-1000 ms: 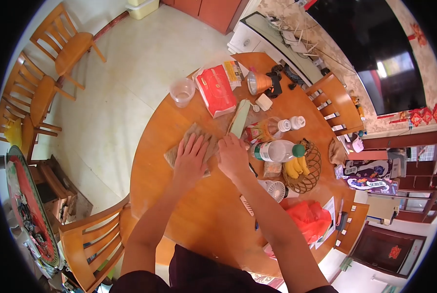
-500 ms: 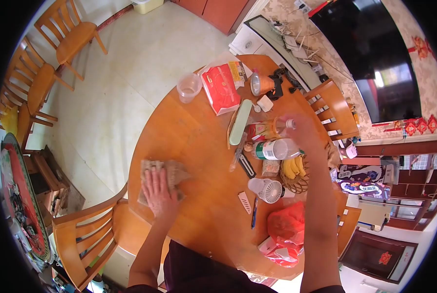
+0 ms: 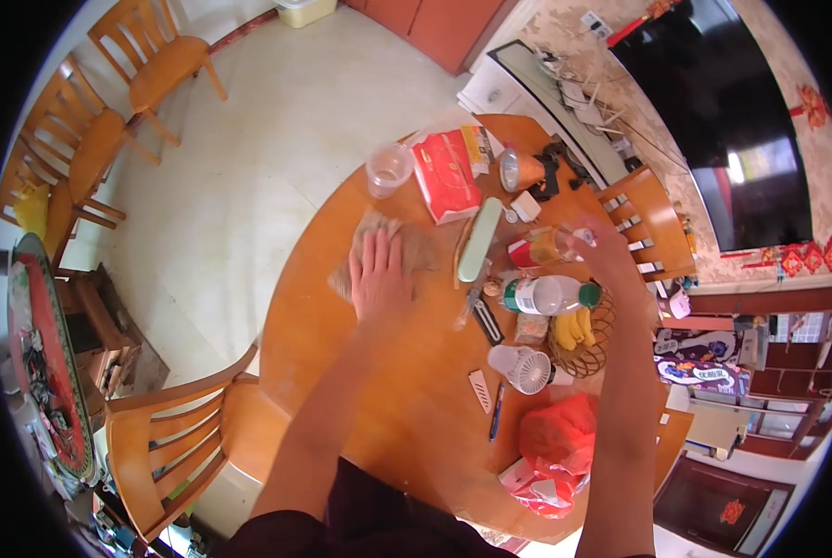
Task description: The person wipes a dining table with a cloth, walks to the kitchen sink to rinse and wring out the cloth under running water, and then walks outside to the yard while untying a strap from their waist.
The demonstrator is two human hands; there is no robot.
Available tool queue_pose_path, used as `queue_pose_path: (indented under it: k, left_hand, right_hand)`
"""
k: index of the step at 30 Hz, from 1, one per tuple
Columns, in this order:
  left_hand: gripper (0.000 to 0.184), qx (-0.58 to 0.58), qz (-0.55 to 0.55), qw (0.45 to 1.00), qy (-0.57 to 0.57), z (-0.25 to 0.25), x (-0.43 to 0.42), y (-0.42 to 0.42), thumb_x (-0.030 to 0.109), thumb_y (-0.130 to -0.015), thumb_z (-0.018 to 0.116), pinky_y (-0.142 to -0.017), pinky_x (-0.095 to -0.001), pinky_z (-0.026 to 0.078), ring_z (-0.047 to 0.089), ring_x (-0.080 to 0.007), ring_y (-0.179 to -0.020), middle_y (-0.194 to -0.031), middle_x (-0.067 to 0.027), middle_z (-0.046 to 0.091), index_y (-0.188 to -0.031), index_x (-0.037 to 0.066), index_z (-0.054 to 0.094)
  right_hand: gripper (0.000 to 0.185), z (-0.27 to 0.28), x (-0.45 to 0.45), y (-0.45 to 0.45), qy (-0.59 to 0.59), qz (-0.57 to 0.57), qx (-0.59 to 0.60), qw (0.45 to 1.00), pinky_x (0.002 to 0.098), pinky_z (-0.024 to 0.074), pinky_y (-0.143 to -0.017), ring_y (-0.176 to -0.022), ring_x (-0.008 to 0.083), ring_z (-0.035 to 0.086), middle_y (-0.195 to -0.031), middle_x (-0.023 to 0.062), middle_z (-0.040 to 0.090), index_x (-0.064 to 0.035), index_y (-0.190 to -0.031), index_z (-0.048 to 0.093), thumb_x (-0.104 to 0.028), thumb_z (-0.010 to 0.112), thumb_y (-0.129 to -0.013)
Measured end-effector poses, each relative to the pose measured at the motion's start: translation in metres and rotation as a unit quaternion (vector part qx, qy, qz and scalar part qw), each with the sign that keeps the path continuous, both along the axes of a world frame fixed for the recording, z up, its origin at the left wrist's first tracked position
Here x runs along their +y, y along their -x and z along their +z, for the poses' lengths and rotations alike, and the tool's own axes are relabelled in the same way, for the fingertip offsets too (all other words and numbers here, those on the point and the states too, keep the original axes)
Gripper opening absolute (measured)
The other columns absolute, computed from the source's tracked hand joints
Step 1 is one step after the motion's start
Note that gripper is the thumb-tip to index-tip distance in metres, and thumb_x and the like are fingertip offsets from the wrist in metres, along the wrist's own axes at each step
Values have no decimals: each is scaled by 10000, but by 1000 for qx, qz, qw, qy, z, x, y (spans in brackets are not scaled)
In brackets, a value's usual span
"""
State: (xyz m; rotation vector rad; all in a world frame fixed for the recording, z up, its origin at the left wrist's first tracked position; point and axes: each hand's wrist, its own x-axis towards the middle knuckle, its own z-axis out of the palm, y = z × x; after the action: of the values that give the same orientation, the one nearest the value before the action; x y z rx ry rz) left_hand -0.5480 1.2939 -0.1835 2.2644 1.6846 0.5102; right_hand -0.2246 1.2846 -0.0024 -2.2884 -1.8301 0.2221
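My left hand [image 3: 379, 279] lies with spread fingers on a brown cloth [image 3: 346, 270] on the round wooden table [image 3: 309, 358]. At the right side, my right hand [image 3: 602, 249] is closed around the top of a small clear bottle [image 3: 548, 246] with a red and yellow label; motion blurs it. Just below that hand lies a larger clear bottle [image 3: 551, 295] with a green cap. A light green case [image 3: 480, 240] rests between my hands, with a black cutter [image 3: 486, 322] below it.
A red package [image 3: 446, 177] and a plastic cup [image 3: 389, 170] stand at the far edge. Bananas [image 3: 574, 328] in a wire basket, a small fan [image 3: 527, 370], a blue pen [image 3: 497, 412] and a red bag [image 3: 560, 437] lie at the right. A chair [image 3: 169, 442] touches the left side.
My right hand has gone from beside the green case to the small bottle. My left hand moved with the cloth toward me, then back up the table.
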Motion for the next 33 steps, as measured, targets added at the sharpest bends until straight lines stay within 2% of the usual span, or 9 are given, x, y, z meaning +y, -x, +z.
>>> queue_pose_path:
  k: [4,6,12,18,20,22,27,30,33]
  left_hand:
    - [709,64,72,995,37,3,-44,22,313,-817,611,-1142,-495,176,242,-296,-1411,-1511,-123,299,-1429,64,356]
    - [723,65,9,997,36,17,-28,33,326,-824,604,-1146,-485,168,232,-292,-1417,-1524,-119,280,-1445,75,334]
    - [740,81,64,995,4,-4,35,59,380,-843,583,-1159,-490,120,161,-291,-1443,-1534,-133,259,-1463,86,305]
    - [741,115,205,972,13,-7,-127,135,337,-823,564,-1155,-508,126,156,-339,-1442,-1523,-197,258,-1460,58,306]
    - [713,127,170,977,-24,-15,-198,135,327,-822,554,-1146,-530,142,176,-361,-1433,-1502,-223,285,-1440,42,341]
    - [702,194,81,972,108,3,-235,109,359,-831,558,-1138,-539,162,191,-368,-1425,-1491,-205,317,-1432,50,363]
    - [652,90,-151,985,-7,-1,-125,19,377,-884,518,-1126,-549,182,211,-326,-1419,-1512,-114,305,-1447,97,346]
    - [619,108,-88,987,-82,-29,-26,-42,318,-881,526,-1131,-531,175,208,-293,-1424,-1526,-69,286,-1444,133,347]
    - [615,102,-56,992,-38,-13,-24,-63,307,-870,538,-1130,-550,160,222,-286,-1421,-1513,-56,314,-1438,150,364]
  right_hand:
    - [324,39,-13,37,-142,-33,-40,988,352,507,-735,-843,285,643,-999,127,676,-30,-1147,620,-210,627,-877]
    - [288,62,-31,69,-154,-71,-2,986,320,508,-692,-790,240,645,-980,122,676,-31,-1137,627,-181,614,-891]
    - [202,65,-104,106,-151,-78,67,983,268,489,-607,-665,159,613,-873,88,674,-21,-1068,647,-119,616,-895]
    - [162,70,-194,98,-120,-163,103,974,244,467,-595,-662,114,589,-833,67,659,-17,-1025,663,-95,615,-892]
    - [146,61,-224,98,-124,-193,124,965,237,459,-592,-661,108,583,-821,63,656,-16,-1008,668,-82,612,-890]
    - [145,52,-250,105,-122,-199,152,960,240,473,-597,-675,115,600,-817,67,660,-17,-1006,668,-77,616,-885]
    - [144,40,-300,115,-96,-240,197,946,261,516,-612,-719,151,652,-846,94,678,-21,-1001,669,-73,624,-874]
    - [142,25,-330,116,-90,-262,194,941,273,531,-614,-721,173,669,-874,108,690,-26,-997,671,-70,629,-868]
    - [138,30,-346,125,-95,-270,179,941,289,538,-607,-706,196,675,-894,112,696,-33,-985,672,-74,644,-857]
